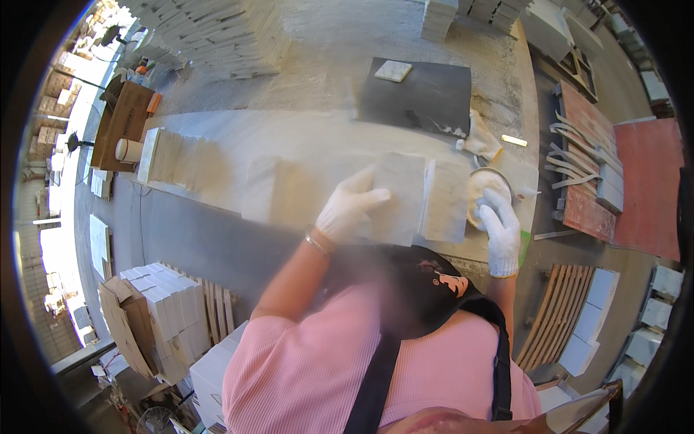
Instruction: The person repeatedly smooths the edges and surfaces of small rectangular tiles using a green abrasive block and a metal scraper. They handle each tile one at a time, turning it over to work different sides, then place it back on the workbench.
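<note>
My left hand (pixel 350 205), in a white knit glove, has its thumb apart from the fingers. It lies over pale stone tiles at the bench edge, touching or just above them; haze blurs the contact. Beside it is a flat pale tile (pixel 402 192), and further right another tile (pixel 444 206) with a thin upright edge between them. My right hand (pixel 499 231), gloved too, reaches over a round dish (pixel 479 181) of cream-coloured powder or paste. Its fingers are bent together at the dish; whatever they pinch is hidden.
A black mat (pixel 426 98) carrying a small white tile (pixel 393 70) lies beyond. A crumpled glove (pixel 483 137) and a yellow strip (pixel 514 140) sit near the dish. Tile stacks (pixel 217 36) stand at the far left, a cardboard box (pixel 123 123) at left, a red board (pixel 647 181) at right.
</note>
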Motion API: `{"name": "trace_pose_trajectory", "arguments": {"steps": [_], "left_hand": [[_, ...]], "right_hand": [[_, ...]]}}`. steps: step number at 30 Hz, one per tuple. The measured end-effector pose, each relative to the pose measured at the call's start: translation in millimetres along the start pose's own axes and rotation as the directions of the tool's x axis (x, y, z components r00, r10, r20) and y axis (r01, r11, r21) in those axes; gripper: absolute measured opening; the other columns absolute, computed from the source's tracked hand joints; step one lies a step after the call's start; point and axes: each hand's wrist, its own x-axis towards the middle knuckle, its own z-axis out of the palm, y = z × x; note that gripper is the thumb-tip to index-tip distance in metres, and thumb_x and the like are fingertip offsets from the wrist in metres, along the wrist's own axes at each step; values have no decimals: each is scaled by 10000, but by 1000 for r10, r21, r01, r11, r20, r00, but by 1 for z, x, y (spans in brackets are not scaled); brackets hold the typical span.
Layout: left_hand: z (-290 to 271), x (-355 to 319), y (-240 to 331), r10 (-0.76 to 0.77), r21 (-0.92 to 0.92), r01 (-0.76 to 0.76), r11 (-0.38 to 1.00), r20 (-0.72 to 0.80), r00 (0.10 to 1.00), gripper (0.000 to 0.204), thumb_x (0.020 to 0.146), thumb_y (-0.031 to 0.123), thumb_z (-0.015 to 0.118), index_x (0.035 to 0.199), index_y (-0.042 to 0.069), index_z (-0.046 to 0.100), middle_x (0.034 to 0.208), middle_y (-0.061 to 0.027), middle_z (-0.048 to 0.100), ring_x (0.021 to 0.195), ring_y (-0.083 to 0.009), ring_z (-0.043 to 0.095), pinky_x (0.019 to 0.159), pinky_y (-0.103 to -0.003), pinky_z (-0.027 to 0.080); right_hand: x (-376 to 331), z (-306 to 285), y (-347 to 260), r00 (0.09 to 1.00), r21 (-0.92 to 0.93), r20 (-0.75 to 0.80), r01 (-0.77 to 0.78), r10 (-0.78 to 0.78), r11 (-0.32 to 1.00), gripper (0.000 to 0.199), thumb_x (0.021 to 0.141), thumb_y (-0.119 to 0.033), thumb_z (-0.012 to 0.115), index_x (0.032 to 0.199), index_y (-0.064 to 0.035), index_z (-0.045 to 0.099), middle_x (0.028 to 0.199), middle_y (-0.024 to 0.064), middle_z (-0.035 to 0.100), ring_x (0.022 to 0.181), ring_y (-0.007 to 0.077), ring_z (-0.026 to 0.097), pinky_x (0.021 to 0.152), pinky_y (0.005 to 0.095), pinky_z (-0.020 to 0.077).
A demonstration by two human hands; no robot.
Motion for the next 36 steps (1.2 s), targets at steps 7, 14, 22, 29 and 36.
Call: {"name": "trace_pose_trajectory", "arguments": {"steps": [7, 14, 22, 29, 36], "left_hand": [[-51, 13, -26, 3, 219, 29, 975, -145, 989, 450, 958, 207, 660, 1366, 19, 628, 1130, -20, 704, 958, -84, 627, 807, -264, 513], [-74, 33, -52, 68, 292, -8, 956, -198, 978, 533, 943, 228, 661, 1446, 66, 587, 1134, -33, 718, 962, -100, 642, 802, -274, 522], [-62, 43, -33, 179, 893, 165, 418, -259, 949, 665, 818, 516, 690, 1392, 186, 628, 1231, -194, 693, 1105, -417, 662, 939, -480, 524], [-56, 34, -35, 268, 909, 242, 340, -340, 901, 710, 795, 523, 723, 1403, 178, 604, 1429, -196, 567, 1218, -416, 615, 989, -494, 515], [-48, 48, -41, 294, 918, 208, 338, -313, 903, 772, 780, 534, 750, 1430, 160, 565, 1542, -217, 460, 1217, -445, 610, 977, -523, 526]], "right_hand": [[-8, 9, 4, 987, -215, 70, 159, -147, 964, 443, 950, -129, 693, 1373, -19, 622, 1306, 112, 659, 1208, 249, 618, 1041, 341, 472], [-7, 45, -9, 775, -565, 479, 632, -413, 530, 573, 889, -320, 725, 1412, -110, 620, 1485, 176, 548, 1408, 416, 458, 1188, 510, 324], [73, 76, -9, 773, -780, 493, 596, -400, 192, 681, 958, -575, 558, 1476, -132, 561, 1591, 171, 442, 1502, 393, 337, 1222, 557, 221], [63, 75, -10, 765, -752, 466, 607, -445, 256, 656, 975, -560, 543, 1499, -166, 540, 1590, 167, 444, 1489, 398, 355, 1214, 568, 230], [1, 55, 1, 711, -658, 586, 698, -389, 284, 574, 919, -495, 634, 1436, -246, 618, 1560, 140, 492, 1454, 407, 407, 1178, 631, 238]]}}
